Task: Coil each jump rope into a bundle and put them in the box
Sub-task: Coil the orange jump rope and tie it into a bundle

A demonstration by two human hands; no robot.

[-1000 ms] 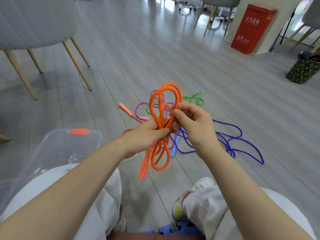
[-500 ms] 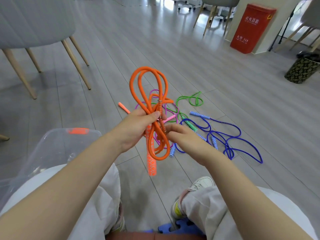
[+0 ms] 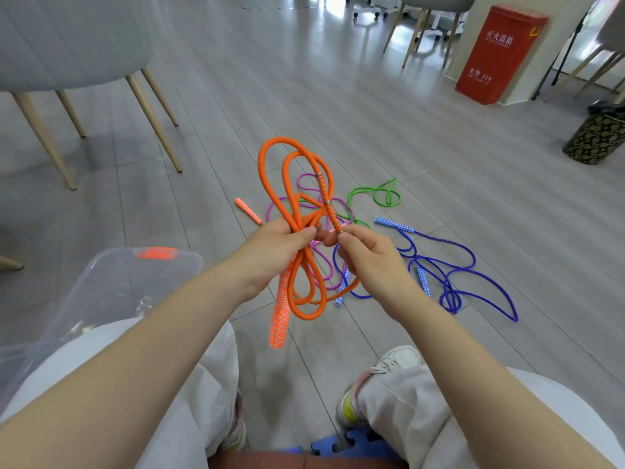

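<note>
My left hand [image 3: 275,245] grips the middle of a coiled orange jump rope [image 3: 270,170]; loops stand above the fist and hang below it, with one orange patterned handle [image 3: 280,316] dangling. My right hand [image 3: 367,253] pinches a strand of the same rope just right of the left fist. The other orange handle [image 3: 248,211] lies on the floor. Purple [image 3: 473,265], green [image 3: 375,191] and pink [image 3: 306,184] ropes lie tangled on the floor beyond my hands. A clear plastic box [image 3: 111,282] with an orange latch stands at my left knee.
A grey chair [image 3: 67,38] on wooden legs stands at the left. A red cabinet [image 3: 500,52] and a dark patterned basket [image 3: 595,137] are at the far right. My knees and a white shoe [image 3: 395,363] fill the bottom of the view.
The right hand shifted from in front of the coil, went below it, and now pinches a strand beside the left fist. The upper loops stand taller than a second ago.
</note>
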